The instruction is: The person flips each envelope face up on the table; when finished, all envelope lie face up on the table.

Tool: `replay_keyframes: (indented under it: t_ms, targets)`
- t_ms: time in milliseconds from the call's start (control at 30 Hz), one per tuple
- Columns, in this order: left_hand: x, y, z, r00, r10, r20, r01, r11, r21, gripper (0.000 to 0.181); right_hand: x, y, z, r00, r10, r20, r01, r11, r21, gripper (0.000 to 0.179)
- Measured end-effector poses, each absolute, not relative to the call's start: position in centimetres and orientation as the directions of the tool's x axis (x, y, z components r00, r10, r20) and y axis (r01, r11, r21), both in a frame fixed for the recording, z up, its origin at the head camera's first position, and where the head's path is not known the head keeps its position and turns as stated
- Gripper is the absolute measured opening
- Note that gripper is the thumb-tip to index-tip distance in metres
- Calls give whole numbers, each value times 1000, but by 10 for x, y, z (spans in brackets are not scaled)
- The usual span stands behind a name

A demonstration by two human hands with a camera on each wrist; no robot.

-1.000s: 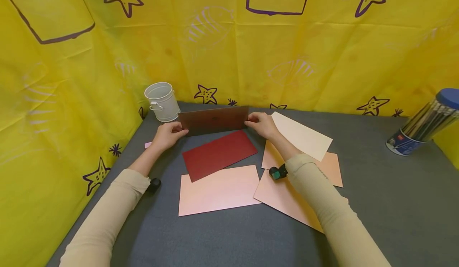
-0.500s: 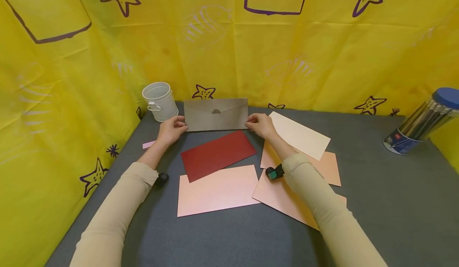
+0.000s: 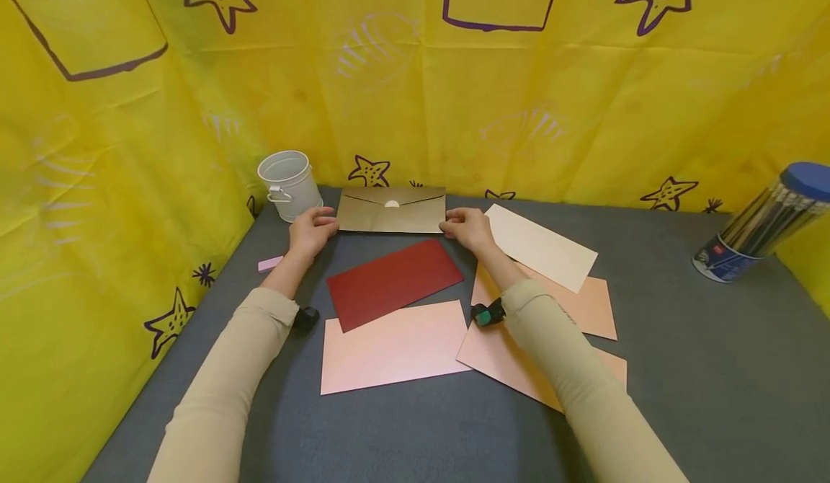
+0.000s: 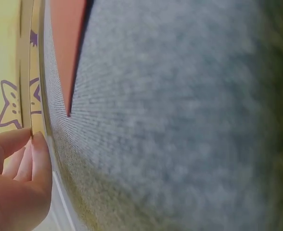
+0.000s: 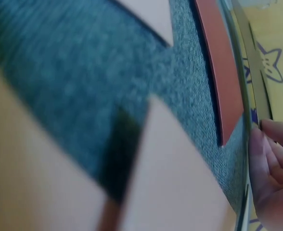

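A gold envelope [image 3: 389, 218], flap side up, is held at the back of the table between both hands. My left hand [image 3: 313, 232] pinches its left edge near the lower corner, thumb against fingers, as the left wrist view shows too. At the opposite edge my right hand [image 3: 468, 229] pinches the lower right corner. Just in front lies a red envelope [image 3: 395, 282], overlapping a pale pink envelope [image 3: 395, 349]. A cream envelope [image 3: 541, 245] lies beside the right hand, partly over a peach envelope [image 3: 596, 306].
Behind the left hand stands a white metal bucket [image 3: 289, 184]. A small pink strip [image 3: 269, 263] lies by the left forearm. Another peach envelope [image 3: 499, 360] is under the right forearm. A tub of pencils [image 3: 755, 231] stands far right. A yellow patterned cloth [image 3: 415, 94] hangs behind.
The envelope in both hands has tipped back from near upright to a flatter tilt, its face going from dark brown through grey to gold. The left hand has moved slightly right.
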State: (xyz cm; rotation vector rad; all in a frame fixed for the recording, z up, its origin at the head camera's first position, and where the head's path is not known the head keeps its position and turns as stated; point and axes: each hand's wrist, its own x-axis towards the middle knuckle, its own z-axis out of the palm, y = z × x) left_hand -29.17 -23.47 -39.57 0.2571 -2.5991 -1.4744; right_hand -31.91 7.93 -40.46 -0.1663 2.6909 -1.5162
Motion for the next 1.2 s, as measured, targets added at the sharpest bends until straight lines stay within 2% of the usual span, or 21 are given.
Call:
replay_keyframes:
  t_ms: [400, 700, 1200]
  targets:
    - [-295, -232, -399, -974, -222, 36, -77, 480, 874, 38, -318, 77, -407, -997, -79, -14, -29, 515, -857, 37]
    - [-295, -232, -399, -978, -209, 31, -83, 516, 852, 35, -316, 78, -407, -995, -82, -57, 14, 451, -892, 42]
    - [-296, -229, -402, -993, -114, 33, -39, 576, 817, 38, -316, 76, -404, -990, -85, -114, 62, 462, -885, 43]
